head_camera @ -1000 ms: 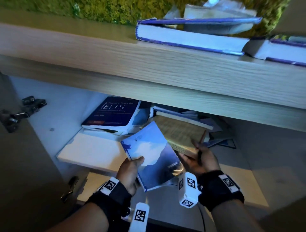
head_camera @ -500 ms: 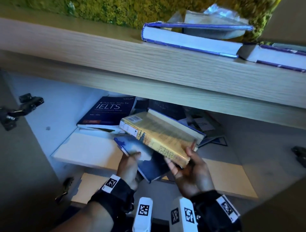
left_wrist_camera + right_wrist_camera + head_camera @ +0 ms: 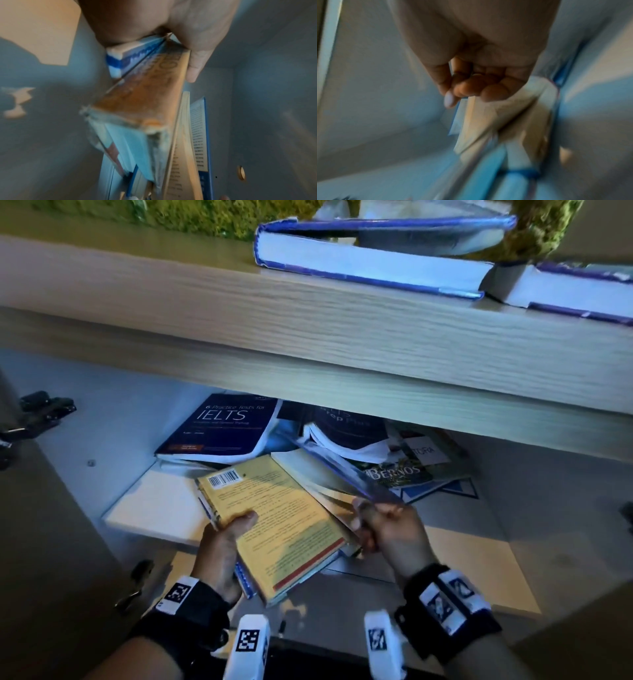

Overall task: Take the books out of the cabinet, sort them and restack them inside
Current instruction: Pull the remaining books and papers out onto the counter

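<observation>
My left hand (image 3: 224,542) grips a yellow book (image 3: 274,522), back cover up, thumb on the cover. A thin blue book (image 3: 244,578) lies pressed beneath it; in the left wrist view the yellow book (image 3: 145,94) and blue book (image 3: 130,58) sit together in that hand (image 3: 188,40). My right hand (image 3: 380,525) pinches the near edge of a blue-covered book (image 3: 342,477) with cream pages, lying tilted on the pile inside the cabinet. The blurred right wrist view shows the fingers (image 3: 476,88) curled on it (image 3: 513,115). An IELTS book (image 3: 222,426) lies at the back left.
More books and a magazine (image 3: 397,474) lie jumbled on the white shelf (image 3: 154,505). Two thick blue-edged books (image 3: 359,261) (image 3: 565,292) rest on the wooden cabinet top (image 3: 308,330), which overhangs the opening. A door hinge (image 3: 41,409) sticks out at left.
The yellow book passed from my right hand onto the blue book in my left hand. My right hand then reached in and took hold of the blue-covered book on the pile.
</observation>
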Demonstrator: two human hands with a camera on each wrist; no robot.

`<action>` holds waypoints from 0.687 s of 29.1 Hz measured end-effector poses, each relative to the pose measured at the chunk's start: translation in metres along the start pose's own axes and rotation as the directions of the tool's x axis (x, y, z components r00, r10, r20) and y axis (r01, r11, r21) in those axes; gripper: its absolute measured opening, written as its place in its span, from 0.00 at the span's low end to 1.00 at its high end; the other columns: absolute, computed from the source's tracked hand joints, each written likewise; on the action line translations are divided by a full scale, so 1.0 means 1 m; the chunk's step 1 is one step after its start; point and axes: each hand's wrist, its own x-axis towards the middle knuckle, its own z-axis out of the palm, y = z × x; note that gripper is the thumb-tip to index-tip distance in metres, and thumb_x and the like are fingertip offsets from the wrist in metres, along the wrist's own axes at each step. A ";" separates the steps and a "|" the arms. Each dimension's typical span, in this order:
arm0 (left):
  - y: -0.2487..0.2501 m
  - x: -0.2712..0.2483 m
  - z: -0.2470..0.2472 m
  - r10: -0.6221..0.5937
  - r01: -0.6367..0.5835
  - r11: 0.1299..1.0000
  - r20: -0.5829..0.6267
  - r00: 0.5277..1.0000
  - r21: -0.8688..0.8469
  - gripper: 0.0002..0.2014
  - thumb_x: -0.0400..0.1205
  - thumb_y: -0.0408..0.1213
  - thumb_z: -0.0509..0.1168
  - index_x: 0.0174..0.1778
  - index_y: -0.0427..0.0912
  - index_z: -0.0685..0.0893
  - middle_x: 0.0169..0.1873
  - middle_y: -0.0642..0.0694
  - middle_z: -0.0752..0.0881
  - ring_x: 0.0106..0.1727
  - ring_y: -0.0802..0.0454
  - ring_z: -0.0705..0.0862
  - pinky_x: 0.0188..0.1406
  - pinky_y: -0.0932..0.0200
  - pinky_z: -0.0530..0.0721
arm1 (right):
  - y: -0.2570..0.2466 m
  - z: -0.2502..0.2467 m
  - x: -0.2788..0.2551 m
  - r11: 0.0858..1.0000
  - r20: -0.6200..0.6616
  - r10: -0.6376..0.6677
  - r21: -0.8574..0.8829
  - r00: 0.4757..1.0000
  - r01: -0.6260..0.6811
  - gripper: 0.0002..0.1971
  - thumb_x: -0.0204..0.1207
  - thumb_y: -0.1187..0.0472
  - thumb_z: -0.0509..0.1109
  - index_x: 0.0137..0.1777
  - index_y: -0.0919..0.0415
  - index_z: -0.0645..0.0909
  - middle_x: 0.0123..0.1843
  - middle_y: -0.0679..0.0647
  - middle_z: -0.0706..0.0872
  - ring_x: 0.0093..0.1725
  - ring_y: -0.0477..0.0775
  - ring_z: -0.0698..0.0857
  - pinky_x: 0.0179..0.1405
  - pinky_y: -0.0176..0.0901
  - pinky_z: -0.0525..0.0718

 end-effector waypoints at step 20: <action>0.039 -0.021 0.045 0.065 -0.049 0.986 0.095 0.993 -0.157 0.20 0.86 0.43 0.62 0.72 0.41 0.81 0.67 0.32 0.86 0.66 0.30 0.85 0.73 0.24 0.73 | -0.029 0.013 0.051 0.949 0.249 0.077 -0.314 0.965 0.005 0.21 0.81 0.35 0.65 0.46 0.50 0.90 0.42 0.49 0.94 0.46 0.51 0.91 0.51 0.44 0.83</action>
